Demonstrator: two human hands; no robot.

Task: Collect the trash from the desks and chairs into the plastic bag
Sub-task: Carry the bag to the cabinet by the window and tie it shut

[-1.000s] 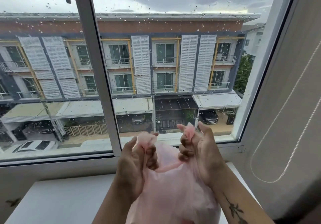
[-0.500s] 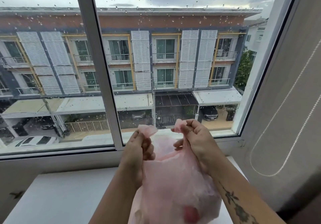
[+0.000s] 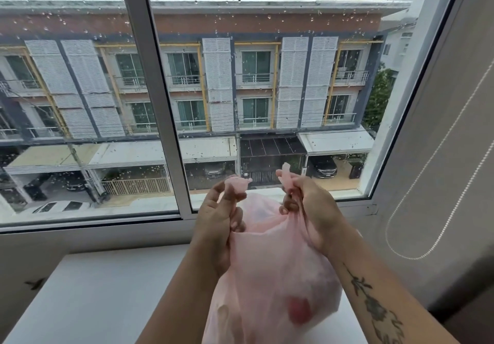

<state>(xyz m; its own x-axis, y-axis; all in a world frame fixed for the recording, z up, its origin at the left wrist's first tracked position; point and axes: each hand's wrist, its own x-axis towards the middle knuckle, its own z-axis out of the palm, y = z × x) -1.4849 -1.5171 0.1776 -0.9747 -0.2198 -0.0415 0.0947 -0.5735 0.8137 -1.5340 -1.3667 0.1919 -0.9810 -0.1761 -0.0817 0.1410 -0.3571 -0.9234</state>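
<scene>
Pink bag (image 3: 270, 271) is held up in front of the window (image 3: 160, 103), over the white worktop (image 3: 93, 298), near its right end. Can't tell if the bottom rests on the worktop or hangs clear.

Left hand (image 3: 216, 220): fingers clamped on the left handle (image 3: 236, 184), which is bunched and sticks up above the grip. Right hand (image 3: 310, 210): fingers clamped on the right handle (image 3: 286, 175), twisted into a thin strand. Hands are near each other but apart, with the bag mouth sagging between them.

Handling, my read:
- Thin translucent film, soft, no stiffness. Takes whatever shape the load gives it.
- Light load. Belly is rounded; a red item (image 3: 299, 310) shows through low down, the rest is unclear.
- Film is slick and will stretch or tear if yanked. Sharp trash could poke through.
- Take hold at the handles, gathered into a rope as now. Pinching the belly just slides off and squeezes the contents.

Looks like closing or tying the handles, so collection is probably near done. No trash visible on the worktop in view. Next: cross the two handles and knot, keeping tension even so neither slips out.
</scene>
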